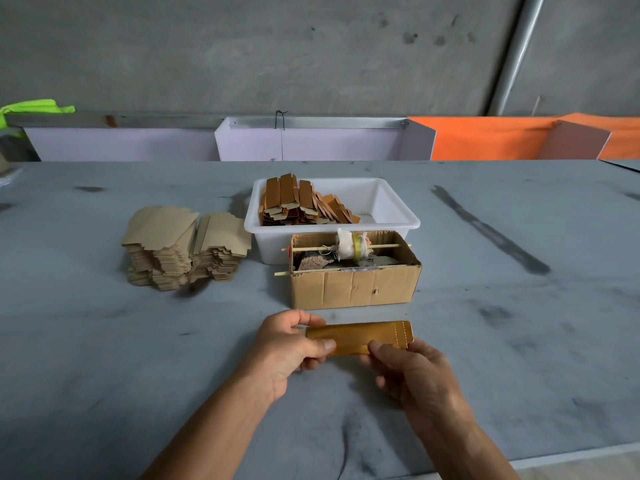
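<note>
Right hand [412, 372], gold sleeve [360, 336], cardboard box [353, 289] beyond

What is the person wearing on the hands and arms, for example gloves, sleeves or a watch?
Nothing shows. The left hand and the right hand are bare, without gloves or rings. The left forearm and the right forearm are bare too, down to the picture's edge: no sleeve, watch or bracelet is visible.

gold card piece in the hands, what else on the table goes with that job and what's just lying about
Part of the job: gold card piece, pinched by left hand and right hand; stack of flat card blanks; white tub holding folded pieces; likely the cardboard box with its cloth-wrapped roller.

Lying about: orange sheet and bright green sheet behind the table.
</note>
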A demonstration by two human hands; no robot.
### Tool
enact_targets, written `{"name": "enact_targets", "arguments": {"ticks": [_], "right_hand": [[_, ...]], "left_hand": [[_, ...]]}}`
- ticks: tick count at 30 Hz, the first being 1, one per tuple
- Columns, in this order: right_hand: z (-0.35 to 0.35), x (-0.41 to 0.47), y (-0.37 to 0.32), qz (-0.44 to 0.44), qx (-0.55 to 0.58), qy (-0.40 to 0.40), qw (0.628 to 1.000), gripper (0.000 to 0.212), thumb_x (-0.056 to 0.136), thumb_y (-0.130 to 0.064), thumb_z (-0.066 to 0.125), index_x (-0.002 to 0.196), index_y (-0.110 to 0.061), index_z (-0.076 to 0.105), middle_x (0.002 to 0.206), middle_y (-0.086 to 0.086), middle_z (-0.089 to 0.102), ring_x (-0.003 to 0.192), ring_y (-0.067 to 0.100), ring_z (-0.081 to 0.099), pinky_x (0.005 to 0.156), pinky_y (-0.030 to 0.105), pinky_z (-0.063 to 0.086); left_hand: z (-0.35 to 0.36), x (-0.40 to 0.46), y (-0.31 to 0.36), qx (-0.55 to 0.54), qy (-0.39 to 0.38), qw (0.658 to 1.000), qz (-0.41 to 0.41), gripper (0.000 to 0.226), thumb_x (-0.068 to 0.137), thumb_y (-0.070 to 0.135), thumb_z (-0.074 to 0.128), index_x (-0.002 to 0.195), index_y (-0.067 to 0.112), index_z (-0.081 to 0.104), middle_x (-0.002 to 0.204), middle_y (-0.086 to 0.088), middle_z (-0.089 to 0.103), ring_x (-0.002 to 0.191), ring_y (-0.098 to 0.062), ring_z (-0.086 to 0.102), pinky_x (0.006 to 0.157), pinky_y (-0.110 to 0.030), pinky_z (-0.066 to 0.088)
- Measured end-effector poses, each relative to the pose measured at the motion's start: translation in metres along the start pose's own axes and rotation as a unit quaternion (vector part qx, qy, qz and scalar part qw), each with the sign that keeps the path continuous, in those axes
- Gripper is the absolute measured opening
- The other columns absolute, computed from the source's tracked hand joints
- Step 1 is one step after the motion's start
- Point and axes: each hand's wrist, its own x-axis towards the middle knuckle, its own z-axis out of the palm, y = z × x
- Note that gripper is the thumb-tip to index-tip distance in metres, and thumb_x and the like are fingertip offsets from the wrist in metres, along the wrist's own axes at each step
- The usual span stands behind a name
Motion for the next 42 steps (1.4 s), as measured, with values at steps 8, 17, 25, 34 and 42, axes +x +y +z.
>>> {"name": "enact_targets", "arguments": {"ticks": [8, 17, 25, 34, 42], "right_hand": [[0.007, 0.004, 0.001, -0.009, 0.031, 0.016, 0.999, 0.013, 0.077, 0.011, 0.064, 0.088, 0.006, 0.063, 0.061, 0.012, 0.067, 0.050, 0.015, 0.065, 0.038, 0.019, 0.046], [0.020, 0.003, -0.001, -0.004, 0.026, 0.011, 1.000, 0.010, 0.079, 0.008, 0.064, 0.086, 0.001, 0.064, 0.069, 0.015, 0.071, 0.055, 0.016, 0.068, 0.042, 0.021, 0.049], [0.026, 0.014, -0.013, -0.013, -0.026, 0.016, 0.999, 0.009, 0.084, 0.002, 0.063, 0.091, -0.004, 0.063, 0.068, 0.010, 0.072, 0.056, 0.015, 0.069, 0.042, 0.023, 0.047], [0.020, 0.035, -0.057, -0.351, -0.402, 0.179, 0.826, 0.009, 0.085, -0.019, 0.066, 0.087, -0.017, 0.074, 0.070, -0.014, 0.060, 0.068, 0.007, 0.055, 0.059, 0.026, 0.040], [0.047, 0.090, -0.111, -0.309, -0.684, 0.084, 0.655, 0.023, 0.087, -0.032, 0.061, 0.105, -0.022, 0.073, 0.107, -0.002, 0.069, 0.104, 0.020, 0.047, 0.073, 0.025, 0.038]], "left_hand": [[0.011, 0.000, -0.007, -0.192, -0.003, 0.980, -0.045, 0.018, 0.070, -0.011, 0.071, 0.078, 0.002, 0.061, 0.054, -0.005, 0.063, 0.044, -0.011, 0.057, 0.042, -0.018, 0.047], [0.021, 0.003, -0.010, -0.236, 0.000, 0.971, -0.040, 0.007, 0.074, -0.008, 0.068, 0.077, -0.003, 0.064, 0.058, -0.010, 0.066, 0.048, -0.014, 0.063, 0.044, -0.020, 0.051], [0.020, 0.019, -0.004, -0.216, 0.045, 0.975, 0.038, 0.008, 0.075, -0.008, 0.068, 0.076, -0.001, 0.065, 0.061, -0.011, 0.069, 0.051, -0.018, 0.067, 0.048, -0.023, 0.054], [0.017, 0.038, -0.007, -0.246, 0.052, 0.966, 0.067, 0.010, 0.071, -0.009, 0.071, 0.076, -0.004, 0.064, 0.069, -0.019, 0.070, 0.058, -0.027, 0.068, 0.054, -0.029, 0.057], [0.021, 0.040, -0.012, -0.249, 0.050, 0.966, 0.055, 0.009, 0.073, -0.009, 0.070, 0.078, -0.005, 0.064, 0.071, -0.020, 0.070, 0.063, -0.030, 0.069, 0.055, -0.029, 0.056]]}}
